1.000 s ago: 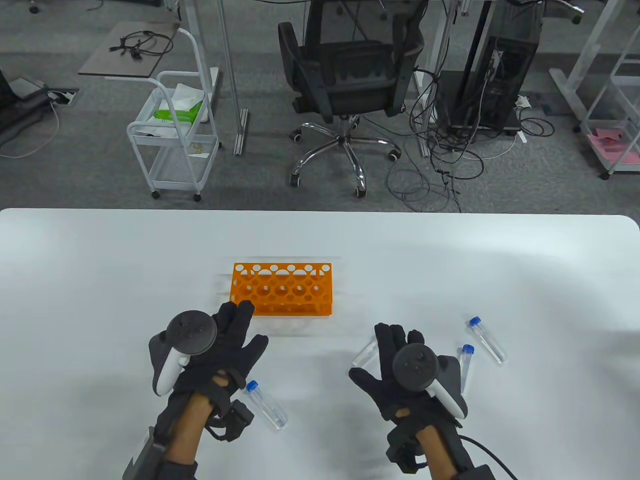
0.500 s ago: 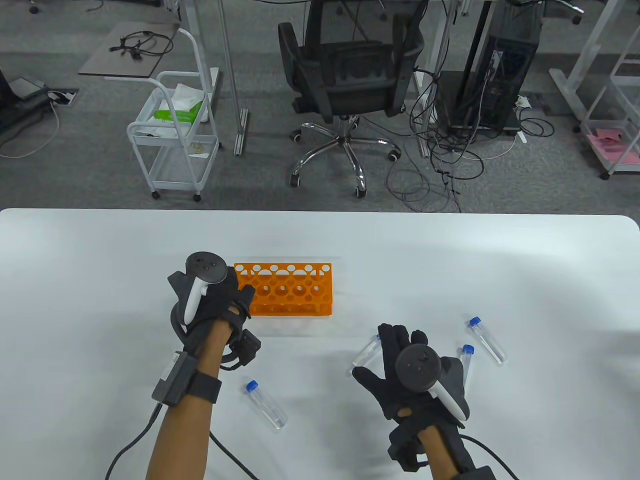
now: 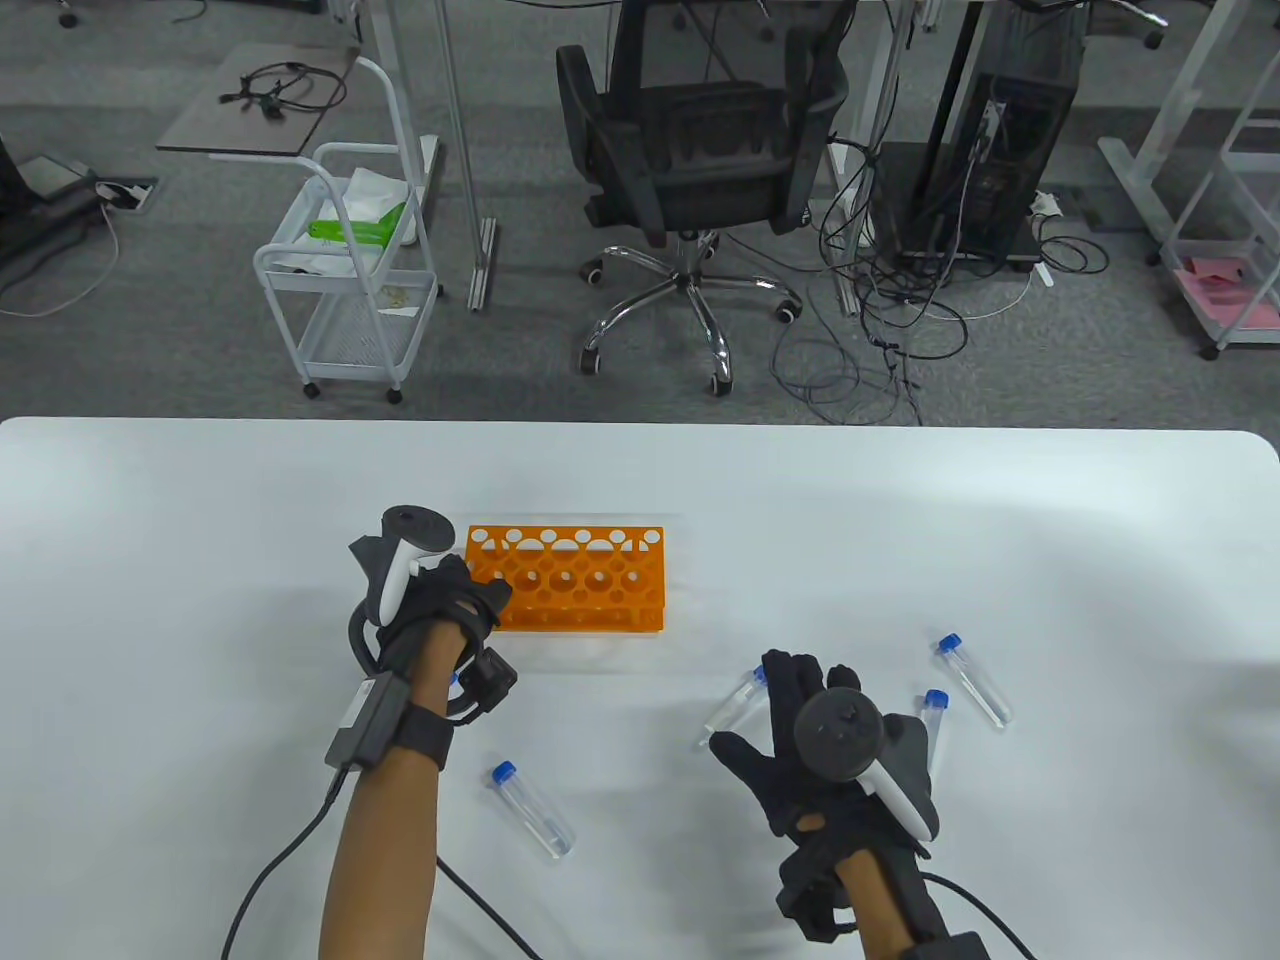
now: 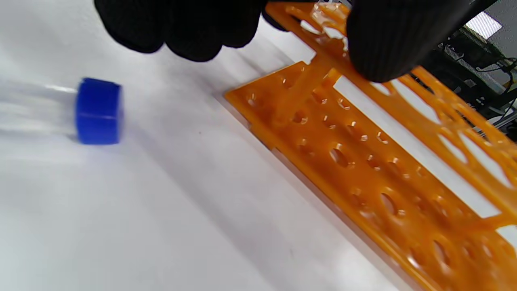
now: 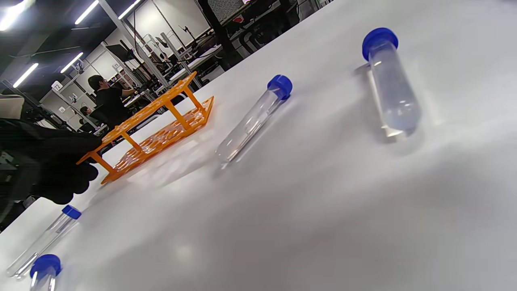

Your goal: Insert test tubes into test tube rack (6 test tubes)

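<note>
The orange test tube rack (image 3: 580, 580) stands on the white table with no tubes in it. My left hand (image 3: 478, 592) grips its left end; in the left wrist view my left hand (image 4: 291, 36) has the thumb (image 4: 383, 44) on the rack's top plate (image 4: 424, 117). Several clear tubes with blue caps lie flat: one (image 3: 532, 810) at the front left, one (image 3: 733, 703) beside my right hand's fingers, two (image 3: 972, 680) (image 3: 934, 728) to its right. My right hand (image 3: 790, 690) is open, palm down, holding nothing.
A blue-capped tube (image 4: 99, 111) lies just left of the rack near my left wrist. The right wrist view shows the rack (image 5: 153, 125) far off and tubes (image 5: 254, 117) (image 5: 389, 81) lying close by. An office chair (image 3: 700, 150) and a cart (image 3: 350, 290) stand beyond the table's far edge.
My left hand moved forward from the front of the table to the rack's left end and took hold of it. My right hand has barely moved.
</note>
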Demonstrator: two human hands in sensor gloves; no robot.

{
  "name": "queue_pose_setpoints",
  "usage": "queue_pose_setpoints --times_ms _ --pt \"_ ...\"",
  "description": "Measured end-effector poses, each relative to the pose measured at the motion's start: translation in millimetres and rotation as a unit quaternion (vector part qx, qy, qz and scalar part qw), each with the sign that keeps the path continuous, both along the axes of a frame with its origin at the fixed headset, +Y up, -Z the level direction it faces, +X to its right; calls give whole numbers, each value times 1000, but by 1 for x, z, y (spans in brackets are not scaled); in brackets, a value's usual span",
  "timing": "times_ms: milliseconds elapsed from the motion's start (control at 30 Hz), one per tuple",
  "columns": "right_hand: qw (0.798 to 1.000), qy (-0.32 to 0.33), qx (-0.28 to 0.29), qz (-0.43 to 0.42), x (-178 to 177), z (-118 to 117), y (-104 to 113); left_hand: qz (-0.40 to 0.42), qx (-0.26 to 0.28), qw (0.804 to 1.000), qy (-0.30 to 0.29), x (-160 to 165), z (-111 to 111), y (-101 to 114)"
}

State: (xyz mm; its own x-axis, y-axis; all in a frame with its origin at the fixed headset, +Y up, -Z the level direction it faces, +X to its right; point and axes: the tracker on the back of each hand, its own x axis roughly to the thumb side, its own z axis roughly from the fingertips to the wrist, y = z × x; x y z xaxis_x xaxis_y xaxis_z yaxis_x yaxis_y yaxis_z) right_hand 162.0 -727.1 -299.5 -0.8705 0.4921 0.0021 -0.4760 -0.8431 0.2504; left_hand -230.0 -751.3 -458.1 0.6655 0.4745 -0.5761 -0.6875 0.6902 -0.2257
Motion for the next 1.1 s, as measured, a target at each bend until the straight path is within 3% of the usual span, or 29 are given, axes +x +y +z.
queue_pose_setpoints --times_ms 333,533,1100 --pt "1000 -11 -5 2 3 -1 -2 116 -10 993 25 -20 -4 -15" --pt "1000 -21 -6 0 7 -3 -2 188 35 981 38 -30 -5 -12" --pt "999 -34 -12 -2 17 -5 -1 245 109 961 68 -27 14 3"
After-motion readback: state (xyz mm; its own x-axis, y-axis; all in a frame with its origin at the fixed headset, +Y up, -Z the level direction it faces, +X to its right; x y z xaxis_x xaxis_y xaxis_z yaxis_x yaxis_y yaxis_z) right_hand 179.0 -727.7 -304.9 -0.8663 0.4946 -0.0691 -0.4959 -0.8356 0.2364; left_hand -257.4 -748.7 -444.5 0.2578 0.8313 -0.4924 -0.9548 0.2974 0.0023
